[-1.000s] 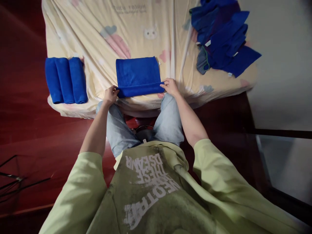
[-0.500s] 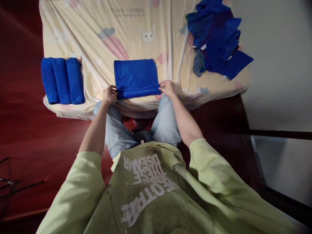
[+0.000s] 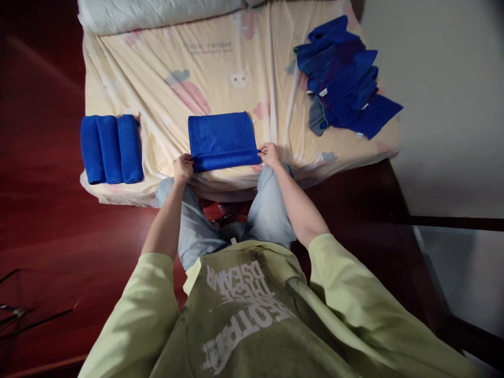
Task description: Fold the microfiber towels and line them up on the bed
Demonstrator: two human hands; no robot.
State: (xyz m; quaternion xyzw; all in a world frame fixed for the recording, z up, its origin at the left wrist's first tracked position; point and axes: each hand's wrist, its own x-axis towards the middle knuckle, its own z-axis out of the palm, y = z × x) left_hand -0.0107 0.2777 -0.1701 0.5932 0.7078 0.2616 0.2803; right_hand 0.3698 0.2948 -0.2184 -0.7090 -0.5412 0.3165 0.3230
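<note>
A blue towel [image 3: 222, 134] lies flat on the bed in front of me, its near edge turned up into a narrow fold. My left hand [image 3: 183, 167] pinches the left end of that fold. At the opposite end, my right hand [image 3: 269, 154] grips the fold's right corner between thumb and fingers. Off to the left, three rolled blue towels [image 3: 111, 149] lie side by side. A loose heap of blue towels [image 3: 342, 79] is at the far right, with a grey-blue cloth edged in green [image 3: 317, 116] at its near side.
The bed has a cream sheet [image 3: 157, 79] printed with carrots and a cat face. A white bundle of bedding [image 3: 157, 13] runs along the far side. The bed's near edge meets my knees. A pale wall [image 3: 437, 105] stands on the right, and a thin black frame [image 3: 23, 312] is at lower left.
My head view has shifted, so the bed appears lower and the white bedding shows. Both hands stay on the fold, which shows slightly wider and more turned over.
</note>
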